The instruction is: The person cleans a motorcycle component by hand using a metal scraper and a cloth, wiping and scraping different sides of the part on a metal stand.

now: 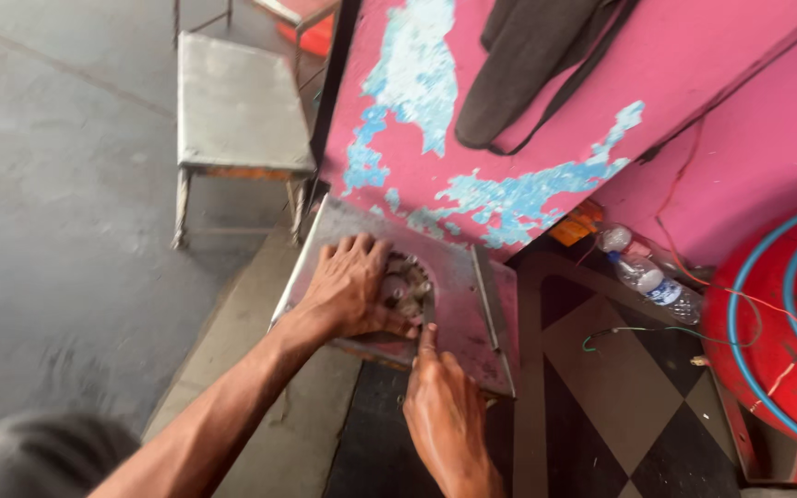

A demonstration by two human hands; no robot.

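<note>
I see the left hand spread flat, grip wide, on the grey metal plate beside its round fitting, right hand below, grip narrow, pinching a part I cannot identify at the fitting's near edge; fitting seated, progress unclear

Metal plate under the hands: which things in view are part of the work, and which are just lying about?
In the work:
- metal plate
- round part with small pieces at its middle
- left hand, flat over that part
- right hand, finger on the plate's near edge

Lying about:
- metal stool
- plastic bottles
- red drum with blue hose
- dark cloth on pink wall
</note>
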